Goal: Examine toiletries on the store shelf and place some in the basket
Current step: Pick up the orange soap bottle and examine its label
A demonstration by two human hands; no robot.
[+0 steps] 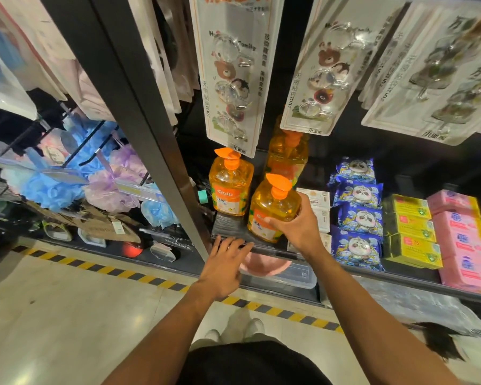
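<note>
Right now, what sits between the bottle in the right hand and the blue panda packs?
Head view: white boxes stacked on the shelf sit between the orange pump bottle, held by the right hand, and the blue panda packs.

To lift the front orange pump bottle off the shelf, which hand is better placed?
The right hand: its fingers already wrap the front orange pump bottle. The left hand is open at the shelf edge, holding nothing.

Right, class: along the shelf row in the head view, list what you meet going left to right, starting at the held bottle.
Orange pump bottle in right hand → blue panda-print packs → yellow boxes → pink boxes.
</note>
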